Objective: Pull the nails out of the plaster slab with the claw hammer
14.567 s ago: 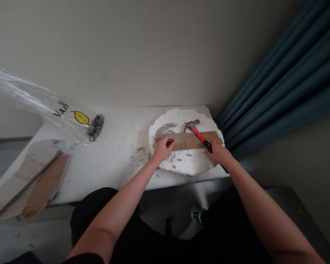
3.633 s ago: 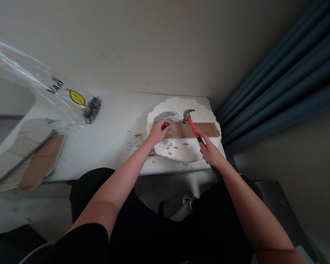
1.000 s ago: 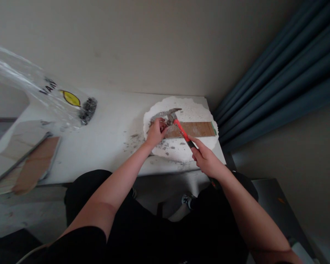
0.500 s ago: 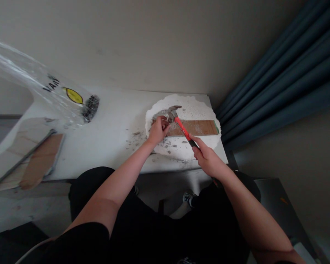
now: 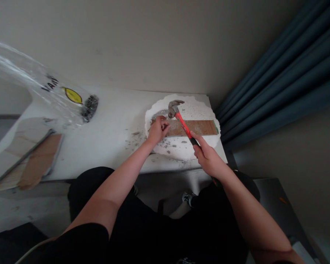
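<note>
My right hand (image 5: 207, 153) is closed round the black grip of a claw hammer (image 5: 184, 126) with a red shaft. The grey hammer head is raised a little above a brown wood-look board (image 5: 199, 127), just right of my left hand. Fingers bent, my left hand (image 5: 158, 131) rests at the board's left end in a pinch. What it pinches is too small to make out. Under the board lies a white, wavy-edged mat (image 5: 178, 148), with grey crumbs and chips (image 5: 169, 151) scattered over it.
A clear plastic bag (image 5: 71, 95) with grey bits in its end lies at the left of the white table (image 5: 112, 146). Near it are brown board pieces (image 5: 41, 157) and a dark metal bar (image 5: 22, 160). A blue curtain (image 5: 280, 80) hangs at the right.
The hammer head has lifted slightly away from the board and my left fingers. My left hand stays in almost the same place.
</note>
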Motion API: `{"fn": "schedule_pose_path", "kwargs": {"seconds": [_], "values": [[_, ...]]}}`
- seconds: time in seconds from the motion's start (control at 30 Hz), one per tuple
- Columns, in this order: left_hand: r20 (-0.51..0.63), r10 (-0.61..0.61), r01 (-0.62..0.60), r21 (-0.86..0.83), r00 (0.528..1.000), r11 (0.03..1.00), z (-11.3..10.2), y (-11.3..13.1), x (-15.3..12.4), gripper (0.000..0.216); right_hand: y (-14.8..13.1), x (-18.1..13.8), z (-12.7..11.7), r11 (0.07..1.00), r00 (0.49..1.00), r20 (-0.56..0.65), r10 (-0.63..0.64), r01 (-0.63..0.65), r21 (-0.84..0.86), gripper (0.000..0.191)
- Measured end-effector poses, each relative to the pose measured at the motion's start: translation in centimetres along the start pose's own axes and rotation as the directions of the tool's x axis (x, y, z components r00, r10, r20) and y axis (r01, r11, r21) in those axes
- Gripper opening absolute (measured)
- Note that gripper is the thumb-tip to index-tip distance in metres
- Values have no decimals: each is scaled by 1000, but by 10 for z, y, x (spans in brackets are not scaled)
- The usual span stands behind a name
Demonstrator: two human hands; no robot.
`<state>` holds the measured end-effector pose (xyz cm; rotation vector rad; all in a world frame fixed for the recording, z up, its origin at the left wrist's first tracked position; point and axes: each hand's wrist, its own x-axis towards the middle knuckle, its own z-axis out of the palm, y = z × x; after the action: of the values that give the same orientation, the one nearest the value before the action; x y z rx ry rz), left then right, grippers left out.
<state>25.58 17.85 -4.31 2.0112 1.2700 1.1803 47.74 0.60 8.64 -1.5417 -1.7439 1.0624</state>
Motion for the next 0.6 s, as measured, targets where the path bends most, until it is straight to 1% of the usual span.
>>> {"fn": "schedule_pose_path", "kwargs": {"seconds": [0.1, 0.23, 0.4, 0.53, 0.6], "values": [[2, -6, 6, 14, 1000, 1000, 0, -1, 0, 39, 3, 1, 0, 1000, 999, 26, 18, -18, 0, 57], [2, -4, 3, 15, 1000, 1000, 1, -2, 0, 40, 5, 2, -1, 1000, 1000, -16, -13, 13, 6, 59], [30, -14, 12, 56, 999, 998, 0, 0, -1, 39, 2, 0, 1, 999, 998, 59, 17, -15, -34, 57], [42, -19, 17, 46, 999, 999, -1, 1, -1, 41, 0, -1, 4, 1000, 999, 33, 3, -2, -22, 58], [33, -21, 19, 53, 999, 998, -1, 2, -1, 44, 1, -1, 5, 999, 999, 41, 1, 1, -40, 58]]}}
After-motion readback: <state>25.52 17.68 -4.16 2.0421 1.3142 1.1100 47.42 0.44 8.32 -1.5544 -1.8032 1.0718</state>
